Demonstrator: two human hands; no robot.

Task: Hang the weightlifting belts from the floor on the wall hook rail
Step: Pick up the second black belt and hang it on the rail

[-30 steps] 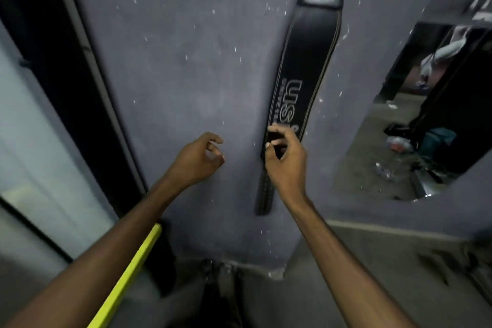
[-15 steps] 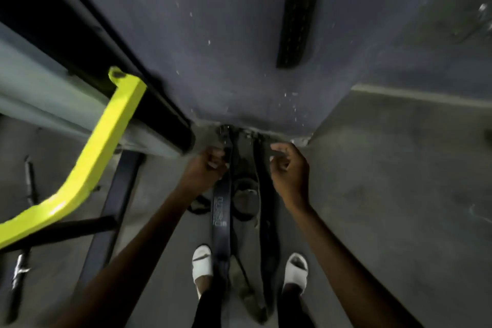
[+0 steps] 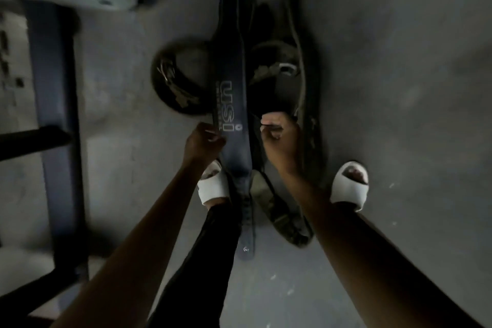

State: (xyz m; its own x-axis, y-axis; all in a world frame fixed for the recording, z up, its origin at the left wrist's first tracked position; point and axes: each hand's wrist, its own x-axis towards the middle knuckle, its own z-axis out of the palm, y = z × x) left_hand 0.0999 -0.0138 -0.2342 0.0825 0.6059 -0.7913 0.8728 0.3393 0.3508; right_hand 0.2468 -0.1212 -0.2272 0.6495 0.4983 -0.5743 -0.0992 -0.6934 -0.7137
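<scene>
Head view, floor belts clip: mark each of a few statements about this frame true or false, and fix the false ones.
1. The black belt printed USI lies stretched out on the floor. True.
2. The left hand is at that belt's left edge. True.
3. The belts hang on a wall rail. False: those in view lie on the concrete floor.
4. The person wears black boots. False: white open-toe sandals.
5. A coiled belt lies left of the USI belt. True.
6. The right hand is spread flat. False: its fingers are curled.
</scene>
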